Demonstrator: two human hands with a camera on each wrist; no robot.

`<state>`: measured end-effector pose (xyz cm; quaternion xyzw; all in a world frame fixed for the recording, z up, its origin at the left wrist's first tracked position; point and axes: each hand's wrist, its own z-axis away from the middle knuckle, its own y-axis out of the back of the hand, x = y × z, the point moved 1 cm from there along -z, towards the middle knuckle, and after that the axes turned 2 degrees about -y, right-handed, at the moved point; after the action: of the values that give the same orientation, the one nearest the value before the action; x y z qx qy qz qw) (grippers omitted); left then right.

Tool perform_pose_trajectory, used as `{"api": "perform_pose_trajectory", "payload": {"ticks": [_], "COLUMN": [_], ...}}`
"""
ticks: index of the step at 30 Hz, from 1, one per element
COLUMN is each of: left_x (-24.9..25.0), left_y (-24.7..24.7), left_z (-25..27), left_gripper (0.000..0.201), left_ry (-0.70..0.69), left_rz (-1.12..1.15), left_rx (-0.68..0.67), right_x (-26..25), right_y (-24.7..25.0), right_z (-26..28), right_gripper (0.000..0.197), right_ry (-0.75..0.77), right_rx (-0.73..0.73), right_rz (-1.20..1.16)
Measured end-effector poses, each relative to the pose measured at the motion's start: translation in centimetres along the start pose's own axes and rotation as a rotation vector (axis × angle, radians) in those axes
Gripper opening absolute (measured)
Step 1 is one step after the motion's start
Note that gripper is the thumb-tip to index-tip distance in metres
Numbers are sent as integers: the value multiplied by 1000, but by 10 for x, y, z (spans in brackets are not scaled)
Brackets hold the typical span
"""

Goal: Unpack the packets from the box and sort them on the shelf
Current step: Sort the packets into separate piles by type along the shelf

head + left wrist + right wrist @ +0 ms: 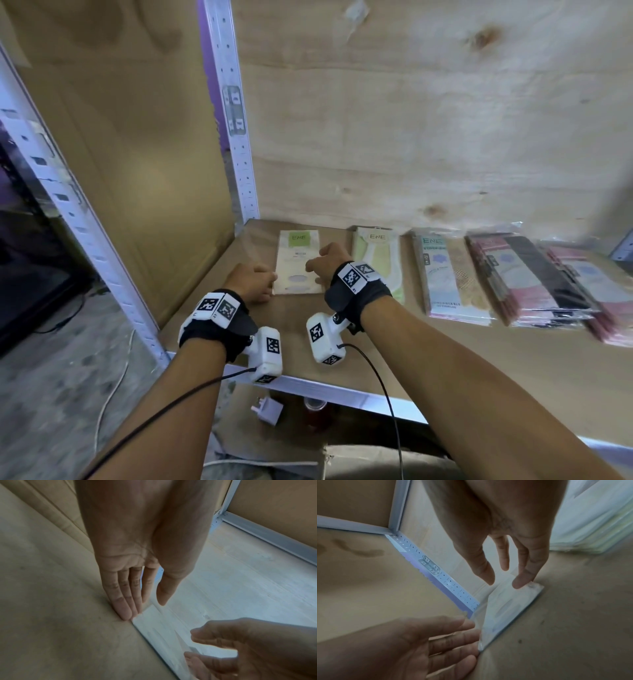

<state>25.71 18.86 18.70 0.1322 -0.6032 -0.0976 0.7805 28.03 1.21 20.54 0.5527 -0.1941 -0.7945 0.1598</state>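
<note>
A cream packet (297, 262) with a green ENE label lies flat at the left end of the brown shelf board (411, 346). My left hand (270, 278) rests at its near left edge. In the left wrist view the straight fingers (126, 609) touch the corner of the packet (154, 627) and the thumb hovers above it. My right hand (313, 265) sits over the packet's right side. Seen from the right wrist, one fingertip (521, 583) presses the packet's (508, 608) corner while the other fingers stay spread and relaxed. Neither hand grips it.
To the right lie rows of sorted packets: pale green (382, 263), light blue and beige (448, 277), pink and black (529, 279). A white perforated post (236, 120) and a cardboard side wall close off the left. A white plug (269, 409) lies below the shelf.
</note>
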Motion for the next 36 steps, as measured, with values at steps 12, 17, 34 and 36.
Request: {"api": "perform_pose_trajectory", "payload": {"ticks": [12, 17, 34, 36], "left_x": [30, 61, 74, 77], "left_y": [-4, -2, -79, -88], "left_z": [23, 37, 78, 78], "left_gripper": [90, 118, 28, 33], "left_ry": [29, 0, -112, -145], "left_rz": [345, 655, 538, 503], "left_rx": [-88, -357, -503, -478], "right_x": [-11, -19, 75, 89], "right_y": [47, 75, 165, 172], "right_z": [49, 83, 98, 100], "right_gripper": [26, 28, 41, 22], "right_ry": [371, 621, 307, 296], "right_rx": [-38, 47, -180, -266], "right_rz": [52, 216, 16, -109]}}
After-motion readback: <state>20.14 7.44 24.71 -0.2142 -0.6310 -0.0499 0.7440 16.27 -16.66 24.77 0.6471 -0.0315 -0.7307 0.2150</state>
